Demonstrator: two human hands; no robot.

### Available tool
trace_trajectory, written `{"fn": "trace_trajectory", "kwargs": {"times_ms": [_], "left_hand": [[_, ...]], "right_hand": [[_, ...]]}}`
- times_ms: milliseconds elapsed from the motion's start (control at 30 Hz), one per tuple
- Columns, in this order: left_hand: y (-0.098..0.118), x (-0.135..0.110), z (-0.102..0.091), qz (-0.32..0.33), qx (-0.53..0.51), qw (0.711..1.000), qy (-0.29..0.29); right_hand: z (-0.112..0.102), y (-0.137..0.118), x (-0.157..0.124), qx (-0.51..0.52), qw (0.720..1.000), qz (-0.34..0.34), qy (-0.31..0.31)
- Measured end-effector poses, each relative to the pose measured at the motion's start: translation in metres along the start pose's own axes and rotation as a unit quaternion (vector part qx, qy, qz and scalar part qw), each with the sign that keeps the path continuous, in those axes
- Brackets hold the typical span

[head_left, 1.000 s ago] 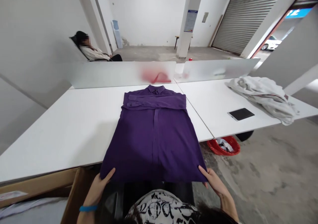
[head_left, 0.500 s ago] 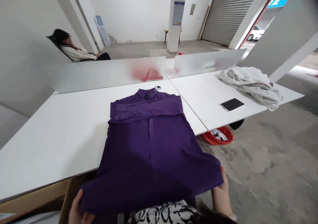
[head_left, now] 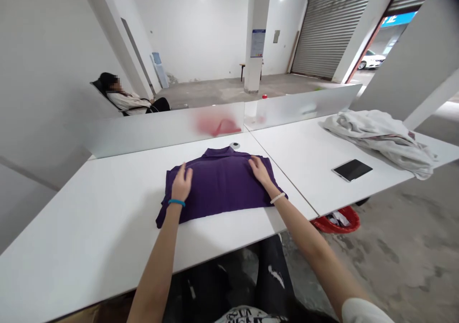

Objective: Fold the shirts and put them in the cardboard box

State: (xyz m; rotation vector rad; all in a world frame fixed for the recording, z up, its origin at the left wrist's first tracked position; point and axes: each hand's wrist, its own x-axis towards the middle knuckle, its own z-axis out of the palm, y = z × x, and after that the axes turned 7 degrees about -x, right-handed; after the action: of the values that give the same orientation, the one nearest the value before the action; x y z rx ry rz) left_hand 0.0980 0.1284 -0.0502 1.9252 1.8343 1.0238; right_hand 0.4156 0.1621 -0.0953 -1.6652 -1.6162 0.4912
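Note:
A purple shirt [head_left: 219, 187] lies folded in half on the white table [head_left: 100, 218], its collar end toward the frosted divider. My left hand [head_left: 181, 183], with a blue wristband, rests flat and open on the shirt's upper left part. My right hand [head_left: 261, 170], with a white wristband, lies flat and open on the shirt's upper right part. Both arms are stretched forward over the table.
A frosted divider [head_left: 158, 129] runs along the table's far edge. On the right table lie a dark tablet [head_left: 352, 169] and a heap of pale cloth [head_left: 380, 135]. A red basket [head_left: 337, 221] sits on the floor. A person [head_left: 125, 98] reclines in a chair at the far left.
My hands lifted the shirt's bottom hem and carried it forward over the top half. The shirt now lies folded in half with both hands flat on it.

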Motion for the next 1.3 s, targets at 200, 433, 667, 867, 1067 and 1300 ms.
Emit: {"fn": "trace_trajectory", "kwargs": {"times_ms": [200, 433, 667, 867, 1067, 1300], "left_hand": [[-0.032, -0.011, 0.026, 0.001, 0.02, 0.999, -0.045], [-0.046, -0.013, 0.032, -0.008, 0.066, 0.996, -0.064], [-0.058, -0.07, 0.035, -0.005, 0.149, 0.988, -0.048], [-0.05, -0.108, 0.03, -0.026, 0.233, 0.972, -0.034], [0.016, -0.116, 0.061, 0.11, 0.184, 0.975, -0.06], [-0.034, -0.132, 0.048, 0.094, 0.147, 0.983, -0.065]], "right_hand": [[0.035, 0.023, -0.012, -0.332, 0.937, -0.065, -0.092], [0.022, 0.024, 0.0, -0.371, 0.921, -0.006, -0.119], [0.016, 0.039, -0.057, -0.392, 0.914, -0.067, -0.086], [0.004, 0.026, -0.083, -0.402, 0.91, -0.057, -0.086], [0.044, -0.063, -0.125, -0.333, 0.911, -0.222, -0.099], [0.031, -0.018, -0.144, -0.349, 0.913, -0.188, -0.09]]}}
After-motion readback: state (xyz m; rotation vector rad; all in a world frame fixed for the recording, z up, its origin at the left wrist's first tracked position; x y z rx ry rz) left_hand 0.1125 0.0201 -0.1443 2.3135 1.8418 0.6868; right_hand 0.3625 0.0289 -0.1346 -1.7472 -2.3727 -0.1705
